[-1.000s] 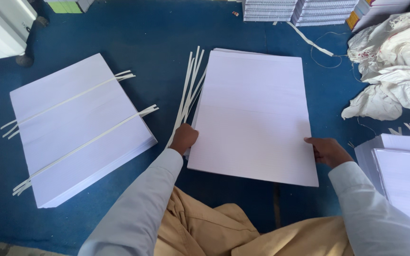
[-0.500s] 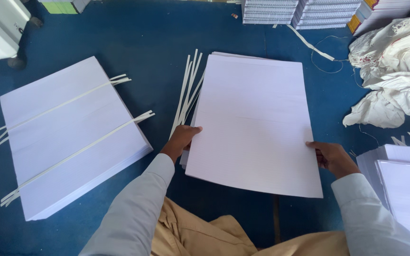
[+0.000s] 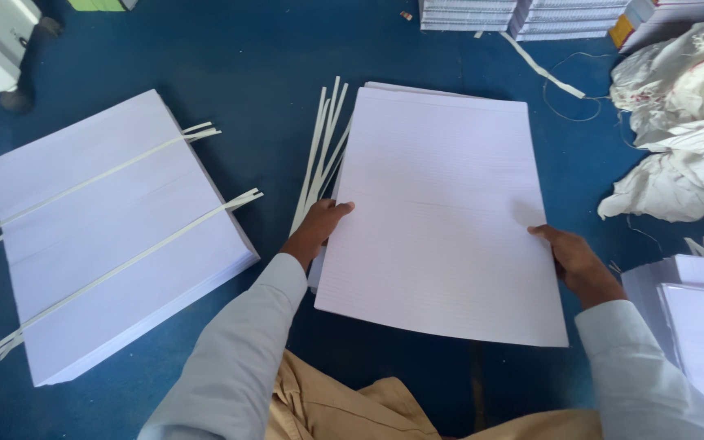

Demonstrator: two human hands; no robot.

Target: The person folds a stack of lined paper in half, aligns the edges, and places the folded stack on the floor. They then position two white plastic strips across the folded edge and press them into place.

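A bundle of white ruled paper sheets [image 3: 442, 204] is lifted slightly off a blue floor in front of me. My left hand [image 3: 319, 224] grips its left edge, thumb on top. My right hand [image 3: 576, 261] grips its right edge the same way. Under the left edge of the bundle lie several thin white strips [image 3: 319, 151], fanned out toward the far side. More white paper shows just below the bundle at its left edge.
A large white paper stack [image 3: 116, 228] with two white strips across it lies at left. Another paper stack [image 3: 698, 326] sits at the right edge. Crumpled white cloth [image 3: 678, 138] lies far right. Bound paper piles [image 3: 523, 16] line the far side.
Both hands have shifted their hold along the side edges, and the near end of the bundle has risen and tilted slightly toward me.
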